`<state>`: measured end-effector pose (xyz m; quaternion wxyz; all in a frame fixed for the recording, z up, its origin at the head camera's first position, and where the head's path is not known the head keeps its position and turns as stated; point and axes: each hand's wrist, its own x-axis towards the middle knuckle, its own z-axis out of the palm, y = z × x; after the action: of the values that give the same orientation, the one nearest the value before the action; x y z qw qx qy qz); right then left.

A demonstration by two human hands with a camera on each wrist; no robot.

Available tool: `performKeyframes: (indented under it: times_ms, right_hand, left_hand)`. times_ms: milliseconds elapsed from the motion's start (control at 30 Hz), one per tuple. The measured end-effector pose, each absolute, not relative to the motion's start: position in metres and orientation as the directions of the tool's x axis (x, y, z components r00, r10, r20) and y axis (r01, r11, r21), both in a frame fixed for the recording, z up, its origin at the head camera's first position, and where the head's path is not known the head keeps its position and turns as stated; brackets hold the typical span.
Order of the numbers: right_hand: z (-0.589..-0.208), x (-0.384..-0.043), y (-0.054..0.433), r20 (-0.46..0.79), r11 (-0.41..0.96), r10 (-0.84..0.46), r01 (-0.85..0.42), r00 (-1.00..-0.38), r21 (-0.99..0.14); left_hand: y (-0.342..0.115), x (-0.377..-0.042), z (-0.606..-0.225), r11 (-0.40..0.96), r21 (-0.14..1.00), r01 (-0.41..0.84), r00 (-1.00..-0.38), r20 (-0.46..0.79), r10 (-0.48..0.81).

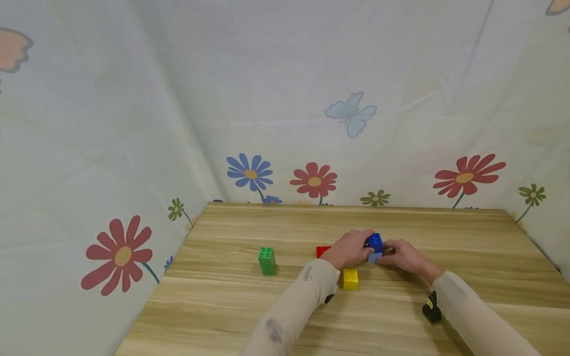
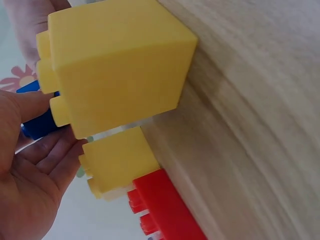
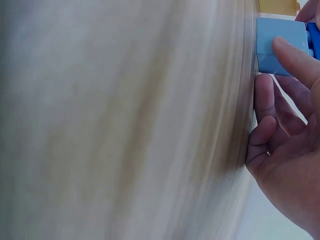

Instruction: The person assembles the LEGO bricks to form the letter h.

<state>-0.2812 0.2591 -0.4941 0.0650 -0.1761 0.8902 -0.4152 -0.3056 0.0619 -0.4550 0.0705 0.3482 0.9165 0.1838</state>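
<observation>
In the head view, my left hand (image 1: pixel 351 248) pinches a dark blue toy brick (image 1: pixel 375 241) between thumb and fingers. Directly beneath it is a light blue brick (image 1: pixel 374 258), upright on the table, which my right hand (image 1: pixel 406 257) holds from the right. The right wrist view has the thumb on the light blue brick's (image 3: pixel 272 30) side, its studs against the dark blue brick (image 3: pixel 315 37); whether they are fully pressed together I cannot tell. Left fingers partly cover the dark blue brick (image 2: pixel 41 124) in the left wrist view.
Nearer than the hands stands a yellow brick (image 1: pixel 350 280). A red brick (image 1: pixel 322 251) is partly hidden behind the left wrist. Another yellow brick (image 2: pixel 120 157) shows beside the red one in the left wrist view. Farther left, a tall green brick (image 1: pixel 267 261) stands on the wooden table (image 1: pixel 213 296).
</observation>
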Motion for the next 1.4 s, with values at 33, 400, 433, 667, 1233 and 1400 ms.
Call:
performKeyframes:
  times_ms: [33,400,433,667,1233,1400]
  right_hand:
    - [-0.494,-0.281,0.259,0.033,0.592,-0.368,-0.262,-0.929,-0.762]
    - [-0.495,-0.281,0.261,0.045,0.563,-0.397,-0.282,-0.917,-0.777]
    - [-0.495,-0.282,0.261,0.046,0.567,-0.395,-0.283,-0.918,-0.773]
    - [-0.495,-0.282,0.261,0.041,0.570,-0.388,-0.275,-0.921,-0.774]
    - [-0.493,-0.280,0.259,0.024,0.567,-0.388,-0.259,-0.921,-0.782]
    - [-0.493,-0.281,0.259,0.022,0.584,-0.373,-0.253,-0.928,-0.771]
  left_hand:
    - [0.063,-0.305,-0.454,0.690,0.373,0.620,-0.743,-0.003,0.669]
    - [0.065,-0.303,-0.450,0.697,0.349,0.627,-0.741,-0.010,0.671]
    - [0.065,-0.303,-0.451,0.697,0.356,0.622,-0.744,-0.011,0.669]
    - [0.065,-0.302,-0.450,0.711,0.351,0.609,-0.754,-0.022,0.657]
    - [0.060,-0.308,-0.458,0.674,0.387,0.629,-0.733,0.006,0.681]
    - [0.060,-0.309,-0.457,0.666,0.388,0.637,-0.724,0.007,0.689]
